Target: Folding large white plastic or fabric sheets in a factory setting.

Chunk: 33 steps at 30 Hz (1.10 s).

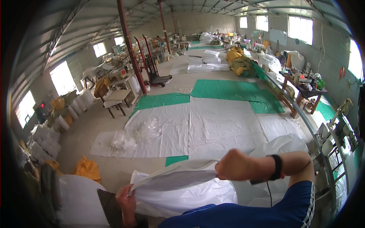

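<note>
Gripping a crumpled white woven sack (182, 190), left hand (125, 199) and right hand (235, 165) pull its mouth open.

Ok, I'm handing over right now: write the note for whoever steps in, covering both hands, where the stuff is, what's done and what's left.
Left hand: gripping the near left edge of the big white woven sack, low in the view.
Right hand: closed on the sack's upper edge, black wristband on the wrist.
Sack: mouth pulled open between the hands, body draped to the right.
Done: sack gripped on two edges and spread.
Left: whatever follows the opening; nothing is inside that I can see.
Around: white sheets and green sheets on the floor ahead, a white roll at the left.
</note>
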### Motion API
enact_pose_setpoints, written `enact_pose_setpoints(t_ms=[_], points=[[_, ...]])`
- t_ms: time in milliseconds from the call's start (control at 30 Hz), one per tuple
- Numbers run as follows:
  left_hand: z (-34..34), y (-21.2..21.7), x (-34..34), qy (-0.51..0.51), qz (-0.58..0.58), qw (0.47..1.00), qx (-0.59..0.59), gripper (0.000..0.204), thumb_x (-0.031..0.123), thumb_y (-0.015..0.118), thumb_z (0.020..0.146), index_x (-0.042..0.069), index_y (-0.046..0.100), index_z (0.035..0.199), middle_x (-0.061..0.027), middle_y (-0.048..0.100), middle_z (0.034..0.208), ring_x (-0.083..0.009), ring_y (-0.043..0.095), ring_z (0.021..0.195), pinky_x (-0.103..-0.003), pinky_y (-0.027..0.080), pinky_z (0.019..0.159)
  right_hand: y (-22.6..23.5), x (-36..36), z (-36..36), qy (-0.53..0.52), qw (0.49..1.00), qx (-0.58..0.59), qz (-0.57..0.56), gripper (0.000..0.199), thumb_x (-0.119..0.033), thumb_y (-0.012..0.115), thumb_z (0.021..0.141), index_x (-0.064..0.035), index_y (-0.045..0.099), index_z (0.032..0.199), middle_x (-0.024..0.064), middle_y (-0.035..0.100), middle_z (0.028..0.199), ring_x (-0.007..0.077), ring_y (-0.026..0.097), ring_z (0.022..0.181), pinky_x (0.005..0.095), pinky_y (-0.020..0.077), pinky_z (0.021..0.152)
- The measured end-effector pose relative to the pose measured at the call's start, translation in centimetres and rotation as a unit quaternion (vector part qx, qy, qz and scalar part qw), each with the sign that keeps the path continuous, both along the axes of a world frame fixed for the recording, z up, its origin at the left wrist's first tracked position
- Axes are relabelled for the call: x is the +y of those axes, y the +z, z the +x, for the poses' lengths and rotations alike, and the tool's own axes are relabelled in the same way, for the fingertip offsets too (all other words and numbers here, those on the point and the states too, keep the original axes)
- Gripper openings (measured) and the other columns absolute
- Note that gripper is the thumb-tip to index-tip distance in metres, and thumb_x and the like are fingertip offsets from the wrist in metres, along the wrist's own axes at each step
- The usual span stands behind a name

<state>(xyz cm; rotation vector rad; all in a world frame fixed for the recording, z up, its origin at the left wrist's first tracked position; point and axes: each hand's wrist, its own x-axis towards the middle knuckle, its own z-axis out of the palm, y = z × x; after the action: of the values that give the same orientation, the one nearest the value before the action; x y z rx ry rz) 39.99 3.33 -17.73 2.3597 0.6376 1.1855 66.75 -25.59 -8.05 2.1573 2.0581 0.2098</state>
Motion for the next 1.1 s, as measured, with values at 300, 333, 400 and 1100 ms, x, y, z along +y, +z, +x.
enact_pose_setpoints(t_ms=[300,333,400,1100], points=[[5.5,3.2,-0.5,-0.187,0.114,0.973,-0.066,0.016,-0.001,0.065,0.067,0.0,0.065,0.083,-0.0124,0.063,0.073,-0.0296,0.063,0.073,-0.037,0.05,0.07,-4.8,0.7,1.2,0.175,0.977,0.114,0.037,0.018,-0.01,0.062,0.071,-0.0029,0.059,0.088,0.0112,0.061,0.079,0.0274,0.063,0.079,0.0356,0.0473,0.068],[5.6,3.3,-0.5,-0.21,0.112,0.969,-0.066,0.016,-0.001,0.065,0.067,0.0,0.066,0.083,-0.0123,0.063,0.074,-0.0294,0.063,0.073,-0.037,0.051,0.071,-3.5,0.2,0.8,-0.041,0.947,0.284,-0.145,0.04,-0.01,0.061,0.076,-0.0035,0.052,0.115,0.014,0.062,0.086,0.0331,0.061,0.089,0.0419,0.0463,0.078],[6.0,2.9,0.0,-0.259,0.113,0.957,-0.058,0.015,0.0,0.065,0.067,0.001,0.066,0.082,-0.0119,0.064,0.074,-0.0292,0.063,0.073,-0.036,0.051,0.071,-4.2,-0.6,2.3,-0.053,0.941,0.289,-0.168,0.05,-0.01,0.061,0.077,-0.0073,0.045,0.125,0.0149,0.063,0.088,0.0335,0.06,0.09,0.0419,0.0457,0.079],[5.3,-1.0,4.4,-0.025,-0.066,0.997,-0.006,0.015,0.008,0.07,0.076,0.002,0.065,0.09,-0.0111,0.065,0.077,-0.0201,0.062,0.068,-0.031,0.048,0.066,1.0,-0.7,2.2,0.125,0.977,-0.016,0.173,0.007,-0.011,0.059,0.073,-0.0104,0.052,0.073,0.0011,0.051,0.062,0.0188,0.058,0.059,0.032,0.0464,0.052]])
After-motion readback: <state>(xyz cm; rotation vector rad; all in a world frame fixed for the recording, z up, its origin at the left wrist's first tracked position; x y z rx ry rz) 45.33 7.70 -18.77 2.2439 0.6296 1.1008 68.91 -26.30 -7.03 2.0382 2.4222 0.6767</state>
